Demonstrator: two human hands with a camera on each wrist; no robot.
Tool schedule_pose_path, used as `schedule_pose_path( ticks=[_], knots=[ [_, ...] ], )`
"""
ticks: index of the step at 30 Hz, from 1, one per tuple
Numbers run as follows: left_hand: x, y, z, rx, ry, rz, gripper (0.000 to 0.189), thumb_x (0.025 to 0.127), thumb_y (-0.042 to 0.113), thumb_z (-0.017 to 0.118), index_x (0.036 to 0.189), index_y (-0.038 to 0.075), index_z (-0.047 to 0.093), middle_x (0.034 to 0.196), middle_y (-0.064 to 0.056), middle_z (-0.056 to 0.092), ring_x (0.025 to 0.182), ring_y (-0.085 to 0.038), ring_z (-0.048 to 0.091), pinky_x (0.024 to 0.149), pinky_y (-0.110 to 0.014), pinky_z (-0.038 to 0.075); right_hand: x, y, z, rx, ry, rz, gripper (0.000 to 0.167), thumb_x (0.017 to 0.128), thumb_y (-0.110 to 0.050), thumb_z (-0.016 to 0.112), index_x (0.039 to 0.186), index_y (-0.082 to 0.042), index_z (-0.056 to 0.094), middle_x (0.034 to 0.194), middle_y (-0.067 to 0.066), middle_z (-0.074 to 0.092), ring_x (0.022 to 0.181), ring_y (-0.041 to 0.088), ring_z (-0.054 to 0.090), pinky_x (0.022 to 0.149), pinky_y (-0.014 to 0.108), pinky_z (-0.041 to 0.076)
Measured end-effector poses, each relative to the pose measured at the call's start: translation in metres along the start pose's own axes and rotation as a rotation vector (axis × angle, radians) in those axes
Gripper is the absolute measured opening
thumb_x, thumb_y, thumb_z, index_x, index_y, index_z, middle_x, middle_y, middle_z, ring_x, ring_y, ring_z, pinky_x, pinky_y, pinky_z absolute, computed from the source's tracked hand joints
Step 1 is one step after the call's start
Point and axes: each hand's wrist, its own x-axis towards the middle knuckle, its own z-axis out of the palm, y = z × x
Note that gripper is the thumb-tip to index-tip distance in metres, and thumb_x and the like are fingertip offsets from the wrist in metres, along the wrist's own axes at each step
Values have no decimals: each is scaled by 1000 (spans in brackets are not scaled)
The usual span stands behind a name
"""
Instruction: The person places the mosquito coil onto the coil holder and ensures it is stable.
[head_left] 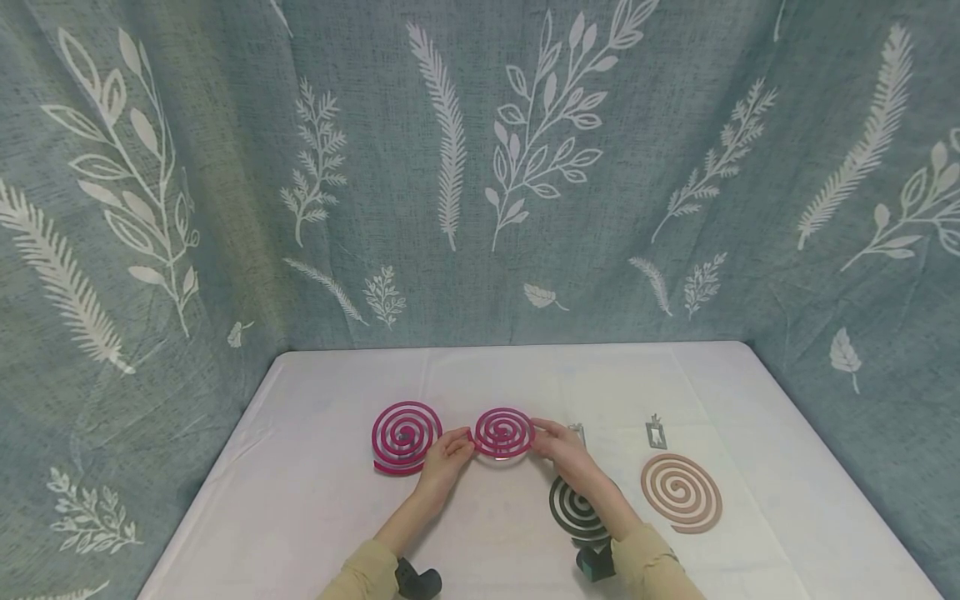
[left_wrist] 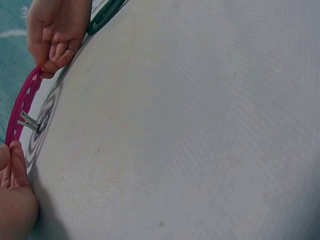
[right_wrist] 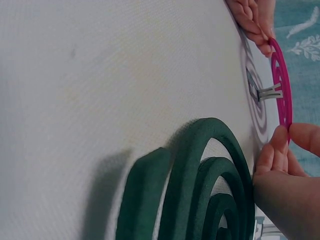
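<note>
Between both hands a pink mosquito coil is held level, low over the white table. My left hand pinches its left edge with thumb and fingers, and my right hand pinches the opposite edge. Under the middle of the coil stands a small metal coil stand, its prongs reaching up to the spiral in both wrist views. Another pink coil lies left of my left hand, a bit of metal showing at its centre. A dark green coil lies partly hidden beneath my right forearm.
A tan coil lies on the right of the white table, with a metal stand behind it. Another stand shows partly behind my right hand. A patterned blue-green curtain surrounds the table's back and sides.
</note>
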Motion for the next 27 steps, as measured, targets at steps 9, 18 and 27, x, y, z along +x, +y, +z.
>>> schedule_pose_path(
  ticks=[9, 18, 27],
  knots=[
    [2, -4, 0, 0, 8, -3, 38, 93, 0, 52, 128, -15, 46, 107, -29, 61, 105, -31, 60, 94, -31, 51, 0, 0, 0, 3, 6, -3, 54, 87, -9, 56, 137, 5, 43, 119, 21, 61, 99, 18, 59, 94, 41, 47],
    [15, -28, -2, 5, 3, -26, 42, 96, 11, 53, 133, -7, 46, 112, -20, 62, 104, -14, 59, 98, -31, 48, 1, -2, 2, 20, 23, 10, 54, 84, -4, 55, 135, 5, 45, 100, 12, 62, 87, 16, 57, 88, 36, 48],
    [15, -29, -2, 6, 16, -20, 41, 95, 11, 54, 131, -7, 48, 108, -15, 65, 104, -16, 60, 98, -32, 48, 1, -2, 1, 20, 21, 8, 53, 84, -4, 55, 135, 5, 45, 103, 14, 63, 87, 16, 58, 88, 37, 49]
  ],
)
